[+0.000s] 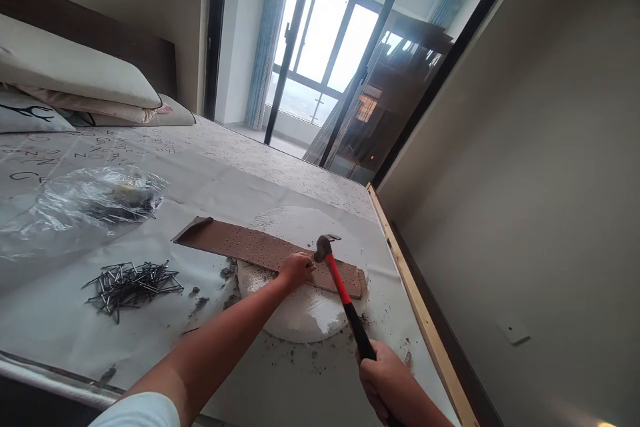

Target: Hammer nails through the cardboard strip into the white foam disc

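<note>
My right hand (383, 373) is closed round the black grip of a hammer (345, 293) with a red shaft. Its steel head hangs just above a brown perforated strip (240, 245). The strip lies across a white round slab (300, 310) on a paper-covered surface. My left hand (295, 269) rests on the strip right beside the hammer head, fingers pinched together. What they pinch is too small to name. A heap of dark nails (133, 283) lies to the left of my left forearm.
A crumpled clear plastic bag (95, 200) lies at the left. Pillows (75, 73) are stacked at the far left against a dark headboard. A wooden batten (415, 307) runs along the right edge by the wall. Grey crumbs are scattered around the slab. Glass doors stand beyond.
</note>
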Motion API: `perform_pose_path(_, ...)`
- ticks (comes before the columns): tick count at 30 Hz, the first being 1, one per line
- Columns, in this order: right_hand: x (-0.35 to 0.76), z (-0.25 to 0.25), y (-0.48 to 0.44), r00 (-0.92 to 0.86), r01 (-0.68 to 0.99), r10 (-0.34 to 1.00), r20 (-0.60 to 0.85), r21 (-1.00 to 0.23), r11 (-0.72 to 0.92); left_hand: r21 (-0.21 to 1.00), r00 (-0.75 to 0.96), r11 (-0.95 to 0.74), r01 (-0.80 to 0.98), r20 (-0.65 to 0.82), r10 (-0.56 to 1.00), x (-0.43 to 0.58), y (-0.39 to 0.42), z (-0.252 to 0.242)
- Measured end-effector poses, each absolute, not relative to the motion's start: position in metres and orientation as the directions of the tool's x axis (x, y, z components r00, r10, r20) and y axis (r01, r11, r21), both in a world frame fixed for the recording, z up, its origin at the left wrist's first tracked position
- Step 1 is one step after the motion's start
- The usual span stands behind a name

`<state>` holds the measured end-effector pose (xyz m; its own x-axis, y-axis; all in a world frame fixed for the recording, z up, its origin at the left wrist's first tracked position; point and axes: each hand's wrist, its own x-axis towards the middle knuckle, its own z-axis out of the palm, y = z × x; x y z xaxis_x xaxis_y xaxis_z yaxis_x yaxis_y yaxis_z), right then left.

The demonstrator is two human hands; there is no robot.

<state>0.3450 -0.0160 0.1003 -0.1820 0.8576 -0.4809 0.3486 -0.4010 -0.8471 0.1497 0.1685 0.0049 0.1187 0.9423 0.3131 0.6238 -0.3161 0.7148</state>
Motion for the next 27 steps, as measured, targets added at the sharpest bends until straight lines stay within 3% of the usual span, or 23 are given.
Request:
perform_pose_path(2, 0.346, 0.099, -0.016, -0.201, 0.342, 0.840, -0.503, -0.840, -0.421, 0.709, 0.126, -0.312, 0.632, 0.304, 0.944, 0.149, 0.168, 0.006)
perform_pose_path(7, 0.355, 0.119, -0.019, -0.167, 0.283, 0.916, -0.364, -0.908, -0.309, 0.761, 0.166, -0.375, 0.529, 0.341, 0.925, 0.143, 0.165, 0.020)
perform_pose_path(13, 0.338, 0.083, -0.018, -0.116, 0.361, 0.888, -0.446, -0.852, -0.380, 0.819, -0.102, -0.420, 0.392, 0.492, 0.865, 0.124, 0.129, 0.064)
perform_pose_path(16, 0.330, 0.065, -0.021, -0.130, 0.293, 0.877, -0.463, -0.863, -0.412, 0.739, -0.054, -0.462, 0.490, 0.555, 0.830, 0.107, 0.096, 0.071)
perform_pose_path(21, 0.334, 0.072, -0.032, -0.183, 0.195, 0.925, -0.332, -0.935, -0.297, 0.493, 0.170, -0.477, 0.728, 0.544, 0.822, 0.066, 0.035, 0.051)
perform_pose_path(27, 0.316, 0.062, -0.030, -0.107, 0.230, 0.909, -0.402, -0.900, -0.371, 0.268, 0.352, -0.504, 0.821, 0.456, 0.817, 0.016, -0.021, 0.017)
